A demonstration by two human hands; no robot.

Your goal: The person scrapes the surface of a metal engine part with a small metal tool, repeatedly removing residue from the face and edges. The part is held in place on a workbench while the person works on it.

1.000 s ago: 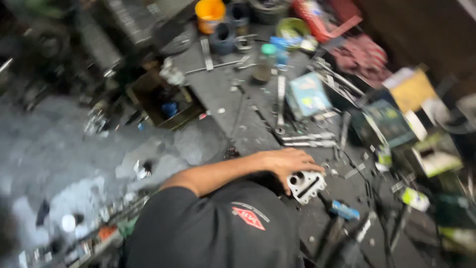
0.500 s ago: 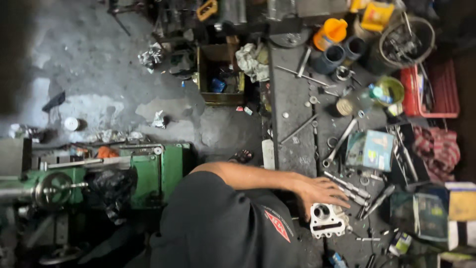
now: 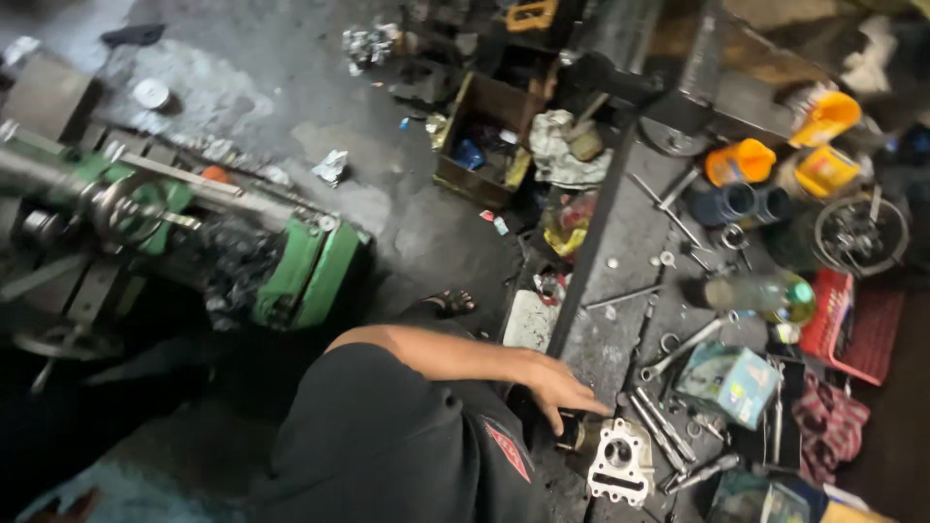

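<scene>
Low in the frame, right of centre, a bare arm reaches out from a black shirt (image 3: 387,455) and ends in the one hand (image 3: 557,387) that shows; whether it is the left or the right cannot be told. Its fingers (image 3: 581,402) are spread loosely, clenched on nothing, resting on the edge of the table (image 3: 620,242) over a small dark cylindrical part (image 3: 578,433). Just beside that part, toward the bottom edge, lies a pale metal engine cylinder block (image 3: 620,462) with a round bore. Right of it are loose wrenches (image 3: 659,426) and a light blue carton (image 3: 728,383). Farther up the table lie a clear bottle with a green cap (image 3: 760,293) and orange and yellow cups (image 3: 741,160). At the left stands a green lathe (image 3: 300,271) on the floor, with an open box of scraps (image 3: 489,140) toward the top.
</scene>
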